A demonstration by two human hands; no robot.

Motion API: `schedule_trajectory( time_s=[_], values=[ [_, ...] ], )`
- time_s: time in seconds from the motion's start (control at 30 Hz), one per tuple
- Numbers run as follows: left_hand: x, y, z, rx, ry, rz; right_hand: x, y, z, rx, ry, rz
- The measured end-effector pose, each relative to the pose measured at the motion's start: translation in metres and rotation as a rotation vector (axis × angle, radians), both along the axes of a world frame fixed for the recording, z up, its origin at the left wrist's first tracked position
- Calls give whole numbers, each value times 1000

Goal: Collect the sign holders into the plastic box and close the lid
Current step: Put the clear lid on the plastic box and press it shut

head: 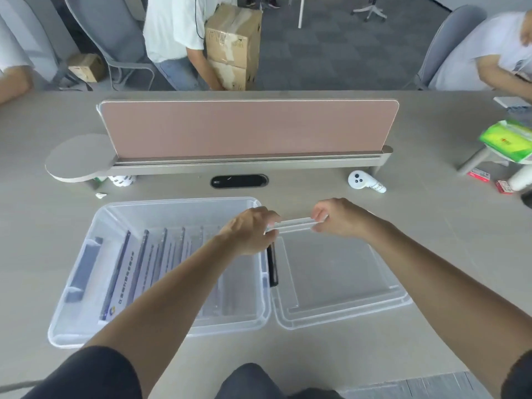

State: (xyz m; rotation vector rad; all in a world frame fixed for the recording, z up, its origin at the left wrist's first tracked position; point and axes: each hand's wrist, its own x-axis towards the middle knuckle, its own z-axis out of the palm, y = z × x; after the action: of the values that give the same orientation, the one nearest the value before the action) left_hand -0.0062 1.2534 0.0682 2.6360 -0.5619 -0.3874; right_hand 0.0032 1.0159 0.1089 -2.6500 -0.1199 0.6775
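Both hands, left and right, pinch a clear acrylic sign holder by its ends above the translucent plastic box and flat lid.

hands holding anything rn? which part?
Yes. Both hands hold one clear sign holder by its ends: left hand pinches the left end, right hand the right end. It is level, over the gap between box and lid.
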Motion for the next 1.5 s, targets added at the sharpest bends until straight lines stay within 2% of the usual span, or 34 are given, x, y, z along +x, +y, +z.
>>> schedule_trajectory(
  time_s=[0.13, 0.23, 0.37, 0.47, 0.53, 0.67, 0.77, 0.9, 1.0, 1.2, 1.37, 1.5],
  values=[
    [22, -60, -16, 112, 68, 2, 25, -52, -35, -51, 27, 89],
    [50, -103, -31, 174, 119, 87, 47, -85, -63, -141, 15, 166],
    [68, -141, -66, 304, 335, 198, 75, -115, -93, -273, 42, 279],
    [65, -155, -93, 496, 428, 162, 86, -132, -116, -364, 66, 327],
    [60, -164, -109, 540, 456, 144, 90, -137, -129, -400, 82, 357],
    [65, -169, -132, 642, 361, 161, 108, -142, -156, -372, 33, 411],
    [73, -167, -143, 648, 257, 179, 116, -144, -172, -377, 17, 447],
    [87, -163, -154, 688, 280, 156, 121, -149, -189, -492, -2, 526],
    [95, -162, -157, 689, 299, 147, 126, -150, -196, -504, 6, 520],
    [106, -168, -149, 731, 294, 90, 134, -140, -195, -553, 27, 544],
    [109, -170, -130, 693, 227, 76, 134, -147, -181, -481, 45, 518],
    [103, -167, -99, 653, 142, 107, 126, -149, -148, -492, -68, 537]
  ],
)
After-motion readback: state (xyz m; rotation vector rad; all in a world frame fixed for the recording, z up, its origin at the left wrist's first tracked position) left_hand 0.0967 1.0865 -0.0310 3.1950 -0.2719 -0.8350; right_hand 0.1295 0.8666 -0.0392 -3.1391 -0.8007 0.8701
